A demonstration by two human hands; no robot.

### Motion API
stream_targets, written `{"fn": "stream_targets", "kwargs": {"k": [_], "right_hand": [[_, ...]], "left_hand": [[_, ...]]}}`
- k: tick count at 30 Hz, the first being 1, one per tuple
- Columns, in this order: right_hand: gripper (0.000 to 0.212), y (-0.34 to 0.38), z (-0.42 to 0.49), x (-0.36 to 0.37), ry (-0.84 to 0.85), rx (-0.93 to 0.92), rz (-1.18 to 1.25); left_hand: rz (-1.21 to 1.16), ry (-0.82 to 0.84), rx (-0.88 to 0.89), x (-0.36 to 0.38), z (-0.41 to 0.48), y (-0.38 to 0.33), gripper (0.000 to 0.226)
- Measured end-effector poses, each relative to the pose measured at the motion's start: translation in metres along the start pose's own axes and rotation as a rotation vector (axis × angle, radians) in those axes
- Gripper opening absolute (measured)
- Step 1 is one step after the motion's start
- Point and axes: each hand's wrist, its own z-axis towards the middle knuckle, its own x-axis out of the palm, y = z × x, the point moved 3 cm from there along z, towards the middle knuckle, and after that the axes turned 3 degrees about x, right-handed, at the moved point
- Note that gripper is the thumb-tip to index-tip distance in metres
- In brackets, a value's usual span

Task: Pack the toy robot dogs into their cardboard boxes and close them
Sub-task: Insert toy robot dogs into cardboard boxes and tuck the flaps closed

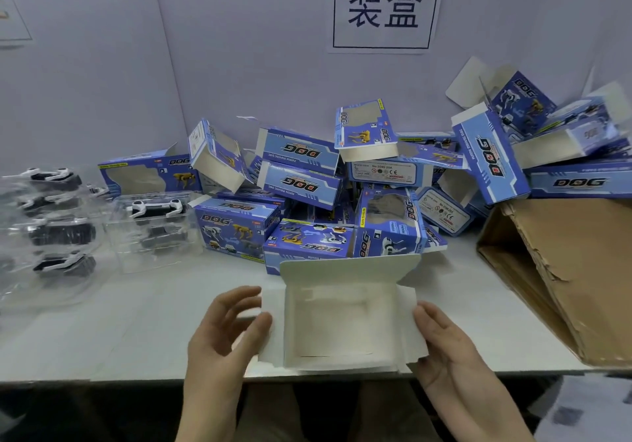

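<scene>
Steadies the open box (342,325) between both hands at the near edge of the surface (136,339), mouth turned up, far flap standing, inside white and bare, with no dog in it yet. Rests the left hand (222,335) at the left side flap, fingers loosely curved and apart from the thumb, thumb tip touching the flap edge, clamped on nothing. Rests the right hand (448,345) along the right side flap, fingers straight against the card, gripping nothing either.

Calls next for a dog, by the look of it. Finds the nearest dog (157,206) up and to the left of the box, on top of a stack of clear trays (150,246), well apart from both hands but on the left hand's side. Lies left to right, roughly in line with the box's long axis, so probably needs little turning on the way in.

Counts out as follows:
- one box between the hands
- one white-and-black dog plain on the stack, with darker shapes beneath, too blurred to number
- four far-left dogs (58,233) in trays
- well over a dozen blue boxes (301,181) heaped at the back, too jumbled for an exact figure
- one brown carton (574,270) on its side at the right
- one sign (384,7) on the wall
</scene>
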Motion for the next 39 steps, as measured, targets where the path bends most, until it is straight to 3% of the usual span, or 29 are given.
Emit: {"fn": "stream_targets", "kwargs": {"k": [3, 5, 8, 15, 19, 24, 28, 32, 37, 39], "right_hand": [[0.024, 0.004, -0.002, 0.003, -0.014, -0.046, -0.003], [0.026, 0.005, -0.004, 0.004, -0.007, -0.037, 0.007], [0.033, 0.006, -0.007, 0.005, 0.025, -0.003, 0.026], [0.028, -0.001, -0.008, 0.011, 0.073, 0.022, 0.081], [0.033, -0.005, -0.005, 0.011, 0.085, 0.035, 0.08], [0.028, 0.003, -0.004, 0.012, 0.078, -0.05, 0.05], [0.02, 0.02, 0.005, 0.017, 0.05, -0.146, 0.027], [0.016, 0.036, 0.021, 0.02, -0.009, -0.224, 0.022], [0.011, 0.039, 0.035, 0.021, -0.053, -0.252, 0.044], [0.014, 0.039, 0.034, 0.021, -0.051, -0.246, 0.055]], "left_hand": [[0.104, 0.294, 0.188, 0.003, -0.006, -0.012, 0.061], [0.189, 0.486, 0.232, 0.007, -0.012, -0.016, 0.093], [0.279, 0.467, 0.21, 0.016, -0.017, -0.019, 0.12], [0.179, 0.316, 0.086, 0.012, -0.013, -0.001, 0.114], [0.132, 0.187, 0.054, 0.013, -0.016, 0.011, 0.094], [0.241, 0.274, 0.066, 0.009, -0.01, 0.006, 0.1], [0.464, 0.431, 0.207, -0.01, 0.023, -0.006, 0.099], [0.803, 0.289, 0.201, -0.047, 0.103, 0.0, 0.068], [1.256, 0.111, 0.083, -0.087, 0.225, 0.018, 0.058], [1.326, 0.09, 0.024, -0.099, 0.253, 0.027, 0.051]]}}
